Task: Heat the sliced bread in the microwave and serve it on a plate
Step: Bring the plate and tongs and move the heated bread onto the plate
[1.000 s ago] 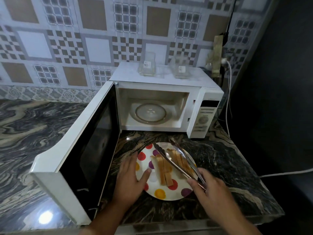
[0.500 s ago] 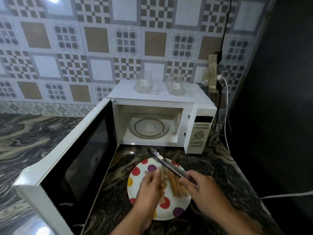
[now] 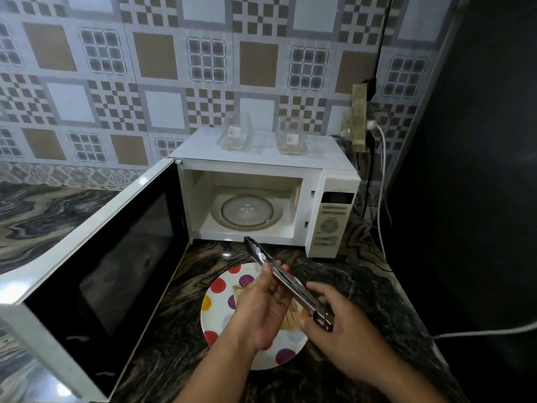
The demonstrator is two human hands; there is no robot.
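Bread strips: on the spotted plate, table in front of the open microwave; mostly hidden under both hands, count and lie unclear. Tongs: arms closed together, long axis from near right to far left, tips toward the microwave cavity. Left hand: grip pinched on the tongs' middle. Right hand: grip curled round the hinge end. Plate's near edge partly covered by the left wrist.
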